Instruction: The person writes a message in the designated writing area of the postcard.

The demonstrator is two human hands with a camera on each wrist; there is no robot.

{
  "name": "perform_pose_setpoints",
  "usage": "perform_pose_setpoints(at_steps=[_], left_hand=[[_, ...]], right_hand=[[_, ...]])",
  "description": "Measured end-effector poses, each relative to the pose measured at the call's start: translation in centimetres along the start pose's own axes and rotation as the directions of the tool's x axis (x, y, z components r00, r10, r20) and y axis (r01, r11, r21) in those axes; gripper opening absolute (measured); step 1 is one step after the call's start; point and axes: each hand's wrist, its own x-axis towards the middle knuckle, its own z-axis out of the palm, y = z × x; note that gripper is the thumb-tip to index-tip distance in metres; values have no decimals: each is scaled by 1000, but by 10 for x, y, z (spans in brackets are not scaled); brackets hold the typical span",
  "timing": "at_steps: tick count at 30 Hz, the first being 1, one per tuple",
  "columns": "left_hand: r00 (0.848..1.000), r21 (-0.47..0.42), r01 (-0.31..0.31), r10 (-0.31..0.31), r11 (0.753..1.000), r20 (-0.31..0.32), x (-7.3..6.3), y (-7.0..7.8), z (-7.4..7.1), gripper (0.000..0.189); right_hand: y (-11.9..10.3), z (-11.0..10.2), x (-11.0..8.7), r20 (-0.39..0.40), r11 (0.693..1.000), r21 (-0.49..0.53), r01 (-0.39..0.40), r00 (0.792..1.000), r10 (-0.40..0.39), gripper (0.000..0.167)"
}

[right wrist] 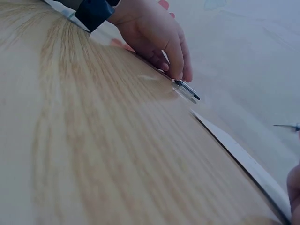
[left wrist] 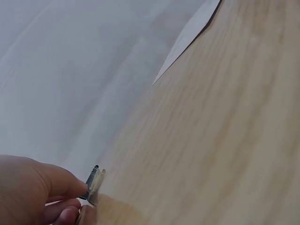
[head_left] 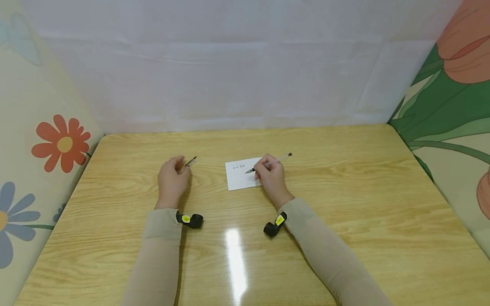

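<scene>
My right hand (head_left: pixel 271 174) grips a clear-barrelled pen (head_left: pixel 283 157) near its tip, which points down and left over a white card (head_left: pixel 237 180). Small dark marks run along the card's upper part. In the right wrist view, the pen's thin point (right wrist: pixel 285 125) shows at the right edge, above the card (right wrist: pixel 248 159). Left of the card, my left hand (head_left: pixel 173 178) pinches a clear pen cap with a dark clip (head_left: pixel 190 162) between thumb and fingers. This cap (left wrist: pixel 93 183) sticks out past the thumb in the left wrist view, close to the tabletop.
The wood-grain table (head_left: pixel 344 178) reaches back to a white cloth (head_left: pixel 214 85). Painted flower panels (head_left: pixel 63 142) stand along both sides. Each wrist wears a black strap with a small camera (head_left: pixel 196 220). A bright light reflection lies on the table between the forearms.
</scene>
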Motion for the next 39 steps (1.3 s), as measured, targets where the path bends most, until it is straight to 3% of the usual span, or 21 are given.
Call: perform_pose_setpoints(at_steps=[7,19,29,39], left_hand=[[999,31,-38,39,999,-26,2,-2,3,27],[998,41,-5,8,999,-58,-1,-2,4,22],[1000,69,5,-3,998,-28,1,-4,6,26],[996,-41,-75,74,996,-43,3,-8,10,23]], right_hand=[[-1,1,0,-5,998,58,-5,1000,5,19],[-2,0,1,2,997,65,-50,999,50,21],[-34,4,-11,3,997,62,-48,999,48,24],[-33,4,-10,15,997,66,-39,999,38,24]])
